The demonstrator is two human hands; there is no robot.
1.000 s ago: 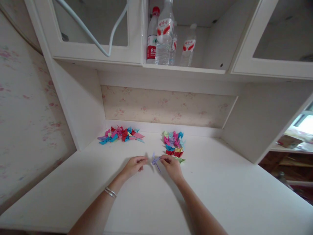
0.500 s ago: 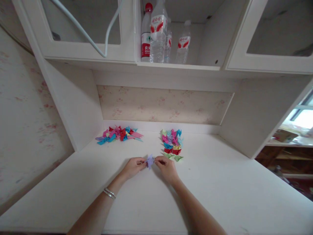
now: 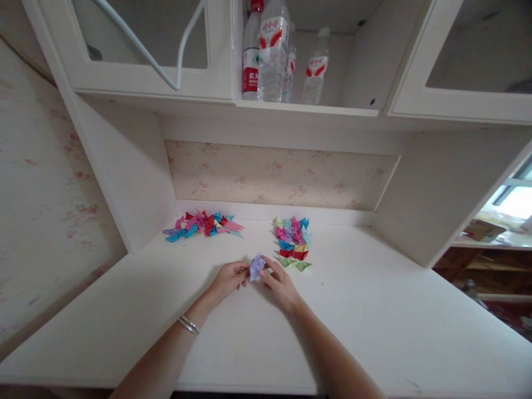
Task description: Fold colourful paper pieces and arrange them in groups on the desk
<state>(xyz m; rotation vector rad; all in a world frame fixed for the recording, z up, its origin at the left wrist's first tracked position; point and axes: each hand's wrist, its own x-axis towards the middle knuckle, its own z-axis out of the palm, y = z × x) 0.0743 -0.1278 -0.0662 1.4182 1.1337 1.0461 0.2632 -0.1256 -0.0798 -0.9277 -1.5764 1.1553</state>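
A small purple paper crane [image 3: 257,266], its folds partly spread, is held between both hands above the white desk. My left hand [image 3: 229,279] pinches its left side between thumb and fingers. At its right edge, my right hand [image 3: 279,282] grips it with thumb and forefinger, partly covering it. Just beyond the right hand, folded paper cranes [image 3: 293,238] in pink, blue, yellow, red and green stand grouped in short rows. Farther left lies a loose heap of flatter folded paper pieces [image 3: 203,224] in pink, red, blue and purple.
The white desk [image 3: 357,327] is bounded by side panels and a low back ledge. Overhead, an open cabinet shelf [image 3: 307,108] holds several plastic bottles [image 3: 272,61]. A white cable or tube [image 3: 141,47] hangs before the left cabinet door. Wooden shelves stand beyond the right panel.
The purple crane has turned and looks wider between my hands. My right fingers have shifted from its tip onto its right side. The view has tilted slightly.
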